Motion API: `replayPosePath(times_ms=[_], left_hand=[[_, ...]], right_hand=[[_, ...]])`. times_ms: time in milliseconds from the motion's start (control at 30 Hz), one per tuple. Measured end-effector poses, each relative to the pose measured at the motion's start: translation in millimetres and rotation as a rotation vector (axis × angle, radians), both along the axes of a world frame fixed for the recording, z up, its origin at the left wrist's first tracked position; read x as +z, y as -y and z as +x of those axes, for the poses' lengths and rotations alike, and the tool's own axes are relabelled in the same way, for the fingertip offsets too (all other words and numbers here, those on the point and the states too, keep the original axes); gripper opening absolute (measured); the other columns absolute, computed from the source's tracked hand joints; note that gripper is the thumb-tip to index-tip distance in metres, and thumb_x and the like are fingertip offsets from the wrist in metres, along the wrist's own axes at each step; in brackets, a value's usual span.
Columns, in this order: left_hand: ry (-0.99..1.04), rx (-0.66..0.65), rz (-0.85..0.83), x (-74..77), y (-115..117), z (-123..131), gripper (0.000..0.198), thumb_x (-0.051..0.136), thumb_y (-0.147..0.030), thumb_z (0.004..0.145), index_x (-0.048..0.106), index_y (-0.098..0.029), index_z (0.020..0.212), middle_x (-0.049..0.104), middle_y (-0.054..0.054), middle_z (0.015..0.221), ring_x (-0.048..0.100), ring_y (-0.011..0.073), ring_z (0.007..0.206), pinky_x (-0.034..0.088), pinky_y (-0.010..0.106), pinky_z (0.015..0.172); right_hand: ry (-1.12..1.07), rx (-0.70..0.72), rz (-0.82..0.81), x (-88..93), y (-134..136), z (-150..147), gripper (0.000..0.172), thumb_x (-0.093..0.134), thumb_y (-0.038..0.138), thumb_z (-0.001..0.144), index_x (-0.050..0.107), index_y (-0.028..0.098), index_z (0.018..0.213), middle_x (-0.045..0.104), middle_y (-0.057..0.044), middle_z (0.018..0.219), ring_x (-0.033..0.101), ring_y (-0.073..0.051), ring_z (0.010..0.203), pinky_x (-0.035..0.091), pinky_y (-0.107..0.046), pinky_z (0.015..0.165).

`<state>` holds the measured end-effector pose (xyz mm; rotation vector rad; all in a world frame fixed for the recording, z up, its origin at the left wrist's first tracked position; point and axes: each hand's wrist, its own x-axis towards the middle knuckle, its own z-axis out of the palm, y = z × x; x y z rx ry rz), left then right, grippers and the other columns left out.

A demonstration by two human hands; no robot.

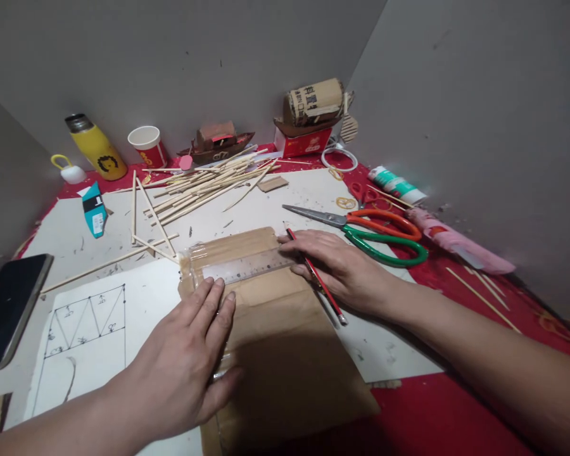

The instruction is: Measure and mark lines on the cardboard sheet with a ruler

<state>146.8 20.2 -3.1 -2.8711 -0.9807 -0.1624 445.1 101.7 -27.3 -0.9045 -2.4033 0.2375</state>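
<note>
A brown cardboard piece with clear tape along its left side lies in front of me. Across its upper part rests a clear plastic ruler. My left hand lies flat, its fingertips touching the ruler's left end and the cardboard. At the ruler's other end is my right hand, with a red and black pencil held among its fingers. The pencil's tip points away from me and its eraser end toward me. Left of the cardboard is a white sheet with a drawn truss-like figure.
Several wooden sticks are piled at the back. Large scissors with orange and green handles lie beyond my right hand. A phone is at left. Along the wall stand a yellow bottle, a paper cup and cardboard models.
</note>
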Motion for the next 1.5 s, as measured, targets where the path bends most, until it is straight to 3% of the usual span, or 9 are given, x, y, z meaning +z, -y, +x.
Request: replayPosePath(times_ms=[233,733,1167,1500], left_hand=[[0.020,0.024,0.000,-1.6,1.0,-0.7,0.072,0.058,-0.042,0.089,0.048,0.004,0.144,0.046,0.031,0.148,0.043,0.0444,0.139,0.050,0.054,0.106],[-0.019,-0.041,0.060,-1.2,-2.0,-0.3,0.071,0.059,-0.044,0.089,0.053,0.005,0.139,0.051,0.031,0.143,0.049,0.0464,0.134,0.054,0.055,0.101],[0.026,0.033,-0.062,1.5,5.8,2.1,0.065,0.057,-0.038,0.091,0.050,0.000,0.144,0.048,0.028,0.149,0.041,0.0449,0.141,0.046,0.056,0.110],[0.045,0.037,-0.125,3.3,6.9,2.9,0.067,0.057,-0.035,0.092,0.043,-0.001,0.147,0.042,0.032,0.151,0.042,0.0444,0.140,0.048,0.057,0.107]], right_hand=[[-0.015,0.024,-0.006,-2.3,-6.8,2.6,0.021,0.052,0.020,0.099,0.063,0.022,0.116,0.073,-0.011,0.111,0.068,-0.023,0.107,0.054,-0.042,0.094],[0.017,0.044,0.008,-1.3,-7.1,6.8,0.021,0.050,0.020,0.100,0.062,0.019,0.118,0.073,-0.011,0.112,0.066,-0.023,0.105,0.053,-0.043,0.093],[0.015,0.052,0.038,-5.2,-6.4,10.1,0.024,0.052,0.019,0.099,0.062,0.020,0.120,0.073,-0.011,0.111,0.066,-0.025,0.108,0.053,-0.041,0.094],[0.011,0.058,0.047,-3.8,-5.8,10.1,0.025,0.051,0.021,0.099,0.063,0.020,0.121,0.073,-0.010,0.112,0.067,-0.026,0.108,0.054,-0.043,0.092]])
